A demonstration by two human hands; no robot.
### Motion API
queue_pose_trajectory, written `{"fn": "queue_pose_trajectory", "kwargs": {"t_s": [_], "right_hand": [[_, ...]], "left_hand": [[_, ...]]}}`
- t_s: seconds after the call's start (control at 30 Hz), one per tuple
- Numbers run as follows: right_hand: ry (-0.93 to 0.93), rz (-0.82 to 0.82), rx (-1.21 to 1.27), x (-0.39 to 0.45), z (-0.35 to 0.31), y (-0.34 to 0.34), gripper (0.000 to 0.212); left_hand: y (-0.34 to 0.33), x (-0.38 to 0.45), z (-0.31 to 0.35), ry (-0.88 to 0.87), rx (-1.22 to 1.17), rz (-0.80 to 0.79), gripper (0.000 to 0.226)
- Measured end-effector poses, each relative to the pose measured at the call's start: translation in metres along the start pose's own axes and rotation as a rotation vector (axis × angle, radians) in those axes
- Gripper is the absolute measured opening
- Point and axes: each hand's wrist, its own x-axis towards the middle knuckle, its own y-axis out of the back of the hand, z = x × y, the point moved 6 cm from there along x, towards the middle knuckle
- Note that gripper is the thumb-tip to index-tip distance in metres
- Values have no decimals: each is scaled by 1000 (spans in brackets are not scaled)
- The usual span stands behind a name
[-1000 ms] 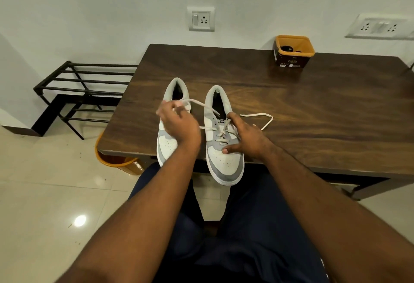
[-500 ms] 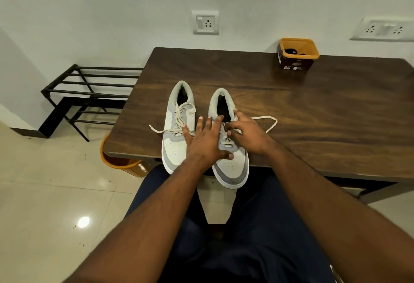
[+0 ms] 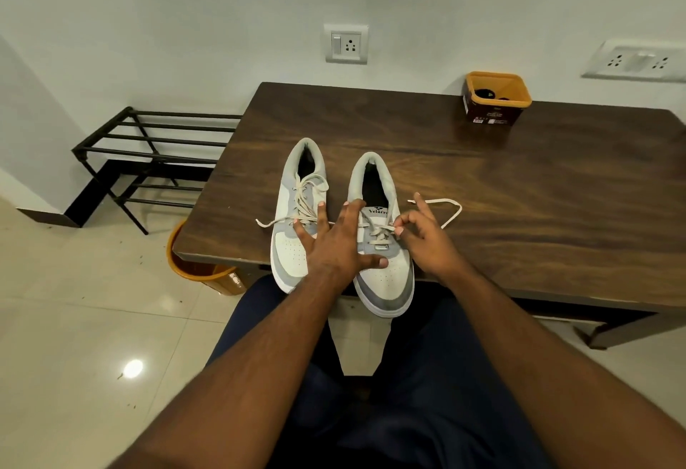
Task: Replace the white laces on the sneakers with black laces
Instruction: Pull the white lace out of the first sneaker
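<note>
Two white and grey sneakers stand side by side at the table's near edge, toes toward me. The left sneaker (image 3: pixel 293 208) has its white lace untied, loose ends trailing left. My left hand (image 3: pixel 334 242) lies flat with spread fingers across both shoes, thumb on the right sneaker (image 3: pixel 386 283). My right hand (image 3: pixel 423 234) pinches the right sneaker's white lace (image 3: pixel 445 212) at the eyelets, other fingers raised. The lace loops off to the right over the wood. An orange-rimmed box (image 3: pixel 495 103) at the back holds dark coiled items, perhaps the black laces.
The dark wooden table (image 3: pixel 519 190) stands against a white wall. A black metal rack (image 3: pixel 156 149) stands at the left. An orange bin (image 3: pixel 200 275) sits on the tiled floor under the table's left corner. My legs are below the table edge.
My left hand let go of the left shoe's lace and moved right to lie over both shoes. My right hand's fingers have lifted to pinch the right shoe's lace.
</note>
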Motion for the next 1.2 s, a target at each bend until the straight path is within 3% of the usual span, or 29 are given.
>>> {"fn": "queue_pose_trajectory", "kwargs": {"t_s": [0.13, 0.23, 0.33, 0.43, 0.5, 0.67, 0.77, 0.87, 0.93, 1.03, 1.1, 1.2], "right_hand": [[107, 72, -238, 3, -14, 0, 14], [219, -15, -653, 7, -36, -13, 25], [215, -35, -827, 10, -43, -17, 24], [219, 60, -709, 8, -42, -10, 15], [217, 178, -506, 1, -33, -1, 11], [-51, 450, 41, -27, 9, 18, 15], [34, 413, -110, -27, -4, 12, 19], [171, 175, -498, -12, -31, -9, 27], [119, 44, -718, -2, -37, -19, 29], [98, -21, -834, 5, -45, -22, 22], [127, 0, -775, 9, -46, -18, 19], [60, 251, -319, 10, -35, 10, 13]], "left_hand": [[-1, -1, 1, -17, 33, 4, 105], [-1, -1, 0, -11, 45, 1, 107], [-1, -1, 0, -8, 52, -1, 108], [1, -1, 1, -8, 49, 0, 106], [2, -2, 1, -7, 51, -1, 105], [1, -1, 1, -4, 56, -10, 106], [0, -1, 2, -3, 69, -16, 106], [2, -2, 3, -11, 68, -18, 105], [3, -3, 3, -17, 74, -22, 105], [3, -1, 3, -15, 82, -16, 105], [1, 0, 2, -7, 79, -18, 106], [0, -1, 1, -15, 76, -20, 107]]}}
